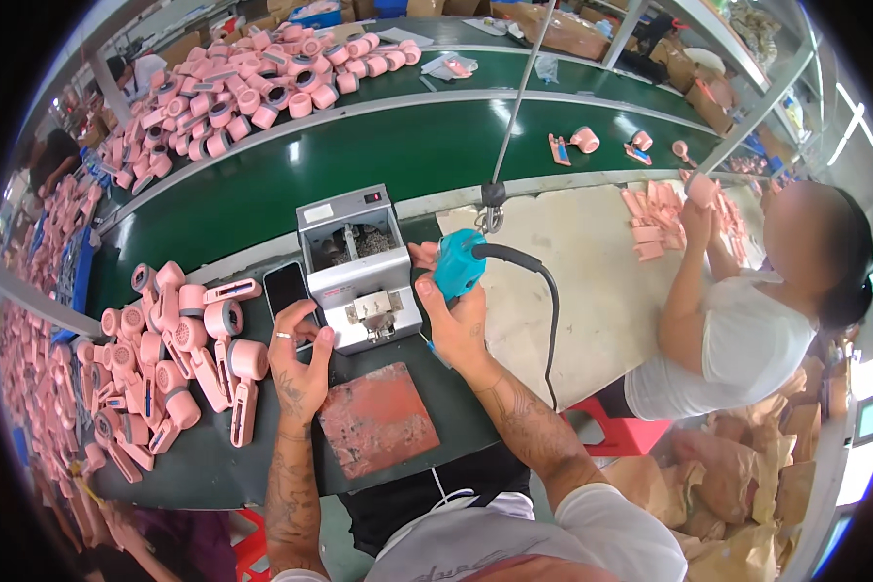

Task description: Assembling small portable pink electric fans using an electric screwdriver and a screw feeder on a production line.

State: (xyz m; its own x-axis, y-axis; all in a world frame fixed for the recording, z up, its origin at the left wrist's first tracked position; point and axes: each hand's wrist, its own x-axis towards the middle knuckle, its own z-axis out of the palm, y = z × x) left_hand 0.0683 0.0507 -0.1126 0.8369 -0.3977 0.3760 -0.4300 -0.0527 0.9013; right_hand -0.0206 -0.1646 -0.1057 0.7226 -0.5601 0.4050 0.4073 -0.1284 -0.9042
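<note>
My right hand (456, 325) is wrapped round a teal electric screwdriver (461, 264), whose black cable loops off to the right. Its fingers are close beside a grey screw feeder (359, 276) with loose screws in its top tray. My left hand (299, 373), a ring on one finger, is at the feeder's front left corner. Its thumb stands apart from the curved fingers, and I see nothing held in it. The fingertips are near a dark phone (286, 291) lying left of the feeder. In front of the feeder lies a worn reddish square mat (378, 422).
Pink handheld fan-like units (175, 339) are heaped on the left. More pink parts (252, 87) are piled beyond the green conveyor (378, 131). A hanging rod (519, 97) comes down near the screwdriver. A co-worker (727, 320) handles a pink part at the right.
</note>
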